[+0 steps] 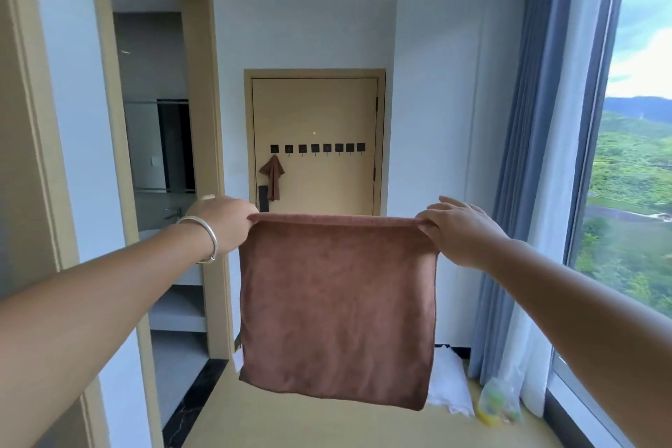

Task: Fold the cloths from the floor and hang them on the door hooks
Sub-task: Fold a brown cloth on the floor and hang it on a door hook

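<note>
Both hands, left (227, 220) and right (458, 225), pinch the brown cloth's (336, 305) top corners; it hangs limp, light, probably doubled.

Plain brown cloth (336, 309), tan door (315, 113) with black hooks (315, 148), blue curtain (523, 156).

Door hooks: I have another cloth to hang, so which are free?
On the tan wooden door, seven black square hooks right of the small hanging brown cloth are bare. The leftmost hook is taken.
</note>
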`<state>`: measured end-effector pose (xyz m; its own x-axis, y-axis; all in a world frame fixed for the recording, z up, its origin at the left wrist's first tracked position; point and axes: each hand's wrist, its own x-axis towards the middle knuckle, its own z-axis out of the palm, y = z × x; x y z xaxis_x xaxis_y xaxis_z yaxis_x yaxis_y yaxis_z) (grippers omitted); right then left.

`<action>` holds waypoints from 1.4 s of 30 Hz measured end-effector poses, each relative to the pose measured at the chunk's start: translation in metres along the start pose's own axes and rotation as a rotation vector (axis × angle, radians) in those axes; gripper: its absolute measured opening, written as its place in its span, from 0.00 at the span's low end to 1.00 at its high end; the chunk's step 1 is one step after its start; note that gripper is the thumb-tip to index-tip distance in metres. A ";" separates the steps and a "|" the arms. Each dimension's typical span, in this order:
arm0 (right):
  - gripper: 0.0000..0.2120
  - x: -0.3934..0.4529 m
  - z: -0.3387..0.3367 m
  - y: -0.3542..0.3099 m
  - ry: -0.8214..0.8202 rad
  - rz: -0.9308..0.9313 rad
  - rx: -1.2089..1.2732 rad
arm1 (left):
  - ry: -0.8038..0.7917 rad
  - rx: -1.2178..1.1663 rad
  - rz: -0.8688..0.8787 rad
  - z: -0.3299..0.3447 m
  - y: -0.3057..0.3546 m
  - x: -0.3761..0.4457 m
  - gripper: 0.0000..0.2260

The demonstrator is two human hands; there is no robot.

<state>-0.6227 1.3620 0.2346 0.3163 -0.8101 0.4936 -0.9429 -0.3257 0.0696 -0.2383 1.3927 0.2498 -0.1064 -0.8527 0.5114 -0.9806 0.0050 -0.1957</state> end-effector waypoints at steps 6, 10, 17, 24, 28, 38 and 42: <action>0.19 0.018 0.015 -0.005 -0.028 -0.039 0.001 | -0.006 0.064 -0.032 0.014 -0.011 0.007 0.16; 0.19 0.044 0.037 -0.014 -0.075 -0.056 0.007 | -0.011 0.027 -0.047 0.041 -0.030 0.018 0.16; 0.20 0.130 0.083 -0.044 -0.123 -0.088 -0.047 | -0.050 -0.002 -0.060 0.101 -0.084 0.068 0.16; 0.19 0.235 0.115 -0.082 -0.075 -0.091 -0.054 | -0.028 -0.053 -0.096 0.148 -0.157 0.139 0.17; 0.17 0.279 0.133 -0.097 -0.050 -0.086 -0.030 | -0.021 -0.077 -0.103 0.173 -0.186 0.174 0.17; 0.16 0.376 0.200 -0.094 -0.100 -0.106 -0.006 | -0.061 -0.069 -0.088 0.247 -0.215 0.259 0.17; 0.15 0.428 0.240 -0.074 -0.077 -0.121 0.029 | -0.062 -0.059 -0.095 0.279 -0.215 0.307 0.17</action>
<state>-0.3929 0.9222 0.2325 0.4356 -0.7988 0.4150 -0.8943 -0.4365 0.0986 -0.0141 0.9847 0.2155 -0.0042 -0.8816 0.4720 -0.9940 -0.0479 -0.0982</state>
